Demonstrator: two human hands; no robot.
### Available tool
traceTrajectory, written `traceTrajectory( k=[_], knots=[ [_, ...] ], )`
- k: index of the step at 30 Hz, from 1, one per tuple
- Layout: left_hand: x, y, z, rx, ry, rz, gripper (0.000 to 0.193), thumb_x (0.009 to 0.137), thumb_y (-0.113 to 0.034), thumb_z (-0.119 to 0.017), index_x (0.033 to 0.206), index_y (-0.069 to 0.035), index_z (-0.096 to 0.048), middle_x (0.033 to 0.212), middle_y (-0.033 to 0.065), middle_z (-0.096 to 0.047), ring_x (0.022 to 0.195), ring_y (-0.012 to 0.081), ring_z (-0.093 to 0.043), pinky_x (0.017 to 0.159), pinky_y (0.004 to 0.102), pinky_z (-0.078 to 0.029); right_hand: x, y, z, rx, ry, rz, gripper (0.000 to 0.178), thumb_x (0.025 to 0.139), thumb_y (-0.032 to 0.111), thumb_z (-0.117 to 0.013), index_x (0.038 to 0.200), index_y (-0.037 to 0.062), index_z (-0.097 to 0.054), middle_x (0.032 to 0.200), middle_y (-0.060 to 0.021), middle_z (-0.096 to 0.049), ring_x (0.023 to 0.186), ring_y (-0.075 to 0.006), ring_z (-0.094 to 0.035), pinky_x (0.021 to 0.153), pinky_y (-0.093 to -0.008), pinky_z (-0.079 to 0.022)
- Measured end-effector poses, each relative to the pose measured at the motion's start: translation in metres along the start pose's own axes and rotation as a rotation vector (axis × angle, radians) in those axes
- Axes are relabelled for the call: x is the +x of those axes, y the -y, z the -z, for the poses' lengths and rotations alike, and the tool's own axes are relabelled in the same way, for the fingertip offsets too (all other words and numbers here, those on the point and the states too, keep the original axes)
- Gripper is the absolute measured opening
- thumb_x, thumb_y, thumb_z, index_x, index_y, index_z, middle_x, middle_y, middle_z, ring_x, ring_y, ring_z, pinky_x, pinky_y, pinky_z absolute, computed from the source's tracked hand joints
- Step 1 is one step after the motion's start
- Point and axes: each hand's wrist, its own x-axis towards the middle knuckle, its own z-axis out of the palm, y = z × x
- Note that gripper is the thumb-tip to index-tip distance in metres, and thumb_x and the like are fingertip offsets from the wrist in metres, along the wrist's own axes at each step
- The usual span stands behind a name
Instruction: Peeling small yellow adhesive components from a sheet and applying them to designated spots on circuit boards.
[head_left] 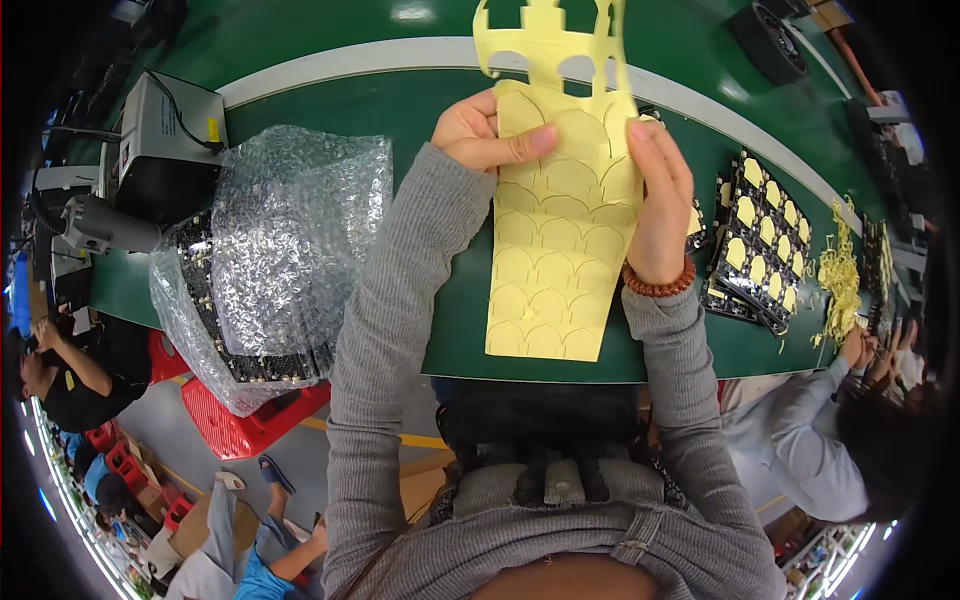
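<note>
A long yellow die-cut sheet (560, 235), scored with rows of arch shapes, hangs between my two hands over the green table. At its upper left edge my left hand (478, 138) grips it, thumb on top and fingers behind. My right hand (660, 200) pinches its upper right edge, a brown coiled band (660, 280) round that wrist. Beyond my hands the far end is an open lattice (545, 48) of strips with holes. To the right, black circuit boards (757, 240) bearing yellow arch-shaped pieces lie stacked.
Bubble wrap (300, 240) covers more black boards at the left, near a grey boxy device (170, 140). Yellow scrap strips (838, 275) pile up at the far right, by a co-worker's hands (862, 348). A red stool (240, 415) stands below the table's left edge.
</note>
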Motion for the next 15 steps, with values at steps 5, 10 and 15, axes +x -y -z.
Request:
traceTrajectory(
  k=[5,10,15],
  knots=[
    [-0.001,-0.001,-0.004,0.154,0.057,-0.028,0.037,0.073,-0.008,-0.069,0.106,0.000,-0.054,0.097,0.0093,-0.062,0.089,0.0167,-0.060,0.080,0.0278,-0.048,0.010,-0.004,0.010,-0.008,0.239,-0.315,0.015,0.087,0.018,-0.052,0.083,0.0040,-0.056,0.075,0.0031,-0.054,0.069,-0.0041,-0.046,0.061,-0.0177,-0.036],
    [0.003,-0.003,-0.022,-0.023,-0.220,0.017,0.032,0.077,-0.012,-0.065,0.105,0.000,-0.055,0.095,0.0078,-0.062,0.088,0.0151,-0.060,0.078,0.0264,-0.048,0.010,-0.009,0.006,-0.781,-0.298,0.621,0.015,0.081,0.011,-0.059,0.092,0.0036,-0.053,0.081,-0.0001,-0.056,0.076,-0.0076,-0.048,0.066,-0.0194,-0.038],
    [0.000,-0.001,-0.028,0.139,-0.311,-0.036,0.030,0.080,-0.016,-0.062,0.105,0.000,-0.055,0.093,0.0078,-0.062,0.086,0.0143,-0.060,0.075,0.0258,-0.048,-0.003,-0.006,-0.006,-0.459,-0.082,0.581,0.037,0.074,-0.001,-0.064,0.104,0.0017,-0.044,0.087,-0.0055,-0.057,0.078,-0.0104,-0.048,0.070,-0.0219,-0.039]
  ],
)
